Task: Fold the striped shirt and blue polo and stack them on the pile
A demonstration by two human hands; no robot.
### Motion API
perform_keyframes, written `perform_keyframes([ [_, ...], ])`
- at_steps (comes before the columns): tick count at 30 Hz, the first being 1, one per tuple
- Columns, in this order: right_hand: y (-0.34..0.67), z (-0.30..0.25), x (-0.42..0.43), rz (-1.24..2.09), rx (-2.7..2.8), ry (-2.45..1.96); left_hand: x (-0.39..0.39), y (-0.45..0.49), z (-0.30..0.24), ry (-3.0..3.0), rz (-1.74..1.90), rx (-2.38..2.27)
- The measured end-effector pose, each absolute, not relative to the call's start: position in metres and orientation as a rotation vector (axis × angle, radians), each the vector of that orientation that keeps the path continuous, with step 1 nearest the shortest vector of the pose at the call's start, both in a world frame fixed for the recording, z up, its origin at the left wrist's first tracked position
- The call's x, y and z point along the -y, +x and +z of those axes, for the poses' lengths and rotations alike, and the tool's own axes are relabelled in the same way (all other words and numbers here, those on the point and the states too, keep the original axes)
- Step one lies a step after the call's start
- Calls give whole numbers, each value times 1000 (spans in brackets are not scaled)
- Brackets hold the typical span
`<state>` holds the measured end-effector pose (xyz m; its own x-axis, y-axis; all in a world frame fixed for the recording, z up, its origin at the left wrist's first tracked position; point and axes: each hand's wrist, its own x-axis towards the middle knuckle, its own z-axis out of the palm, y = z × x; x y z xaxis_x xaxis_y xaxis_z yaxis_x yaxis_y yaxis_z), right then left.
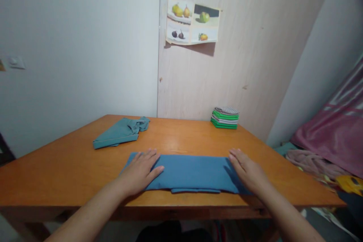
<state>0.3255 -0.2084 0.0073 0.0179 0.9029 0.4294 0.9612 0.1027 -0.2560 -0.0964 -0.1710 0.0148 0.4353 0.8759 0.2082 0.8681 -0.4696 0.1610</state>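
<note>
A blue cloth (190, 172), folded into a wide flat band, lies near the front edge of the wooden table. My left hand (141, 170) rests on its left end, palm down, with the fingers stretched out and the thumb apart. On the right end lies my right hand (246, 170), fingers extended forward along the cloth. Neither hand grips the fabric. A narrow folded layer sticks out from under the cloth's near edge, between the hands.
A grey-green garment (120, 132) lies loosely folded at the back left of the table (176, 140). Green and striped folded cloths (225, 118) are stacked at the back right. A fruit poster (193, 20) hangs on the wall. Pink fabric (331, 136) lies beyond the right edge.
</note>
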Motion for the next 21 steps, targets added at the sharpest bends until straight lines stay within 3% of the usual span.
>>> perform_keyframes([
  [7, 344, -29, 180, 37, 2027, -2235, 169, -102, 13, 2499, 215, -1720],
  [21, 316, 2, 172, 71, 2017, -2194, 153, -82, 24, 2600, 293, -1637],
])
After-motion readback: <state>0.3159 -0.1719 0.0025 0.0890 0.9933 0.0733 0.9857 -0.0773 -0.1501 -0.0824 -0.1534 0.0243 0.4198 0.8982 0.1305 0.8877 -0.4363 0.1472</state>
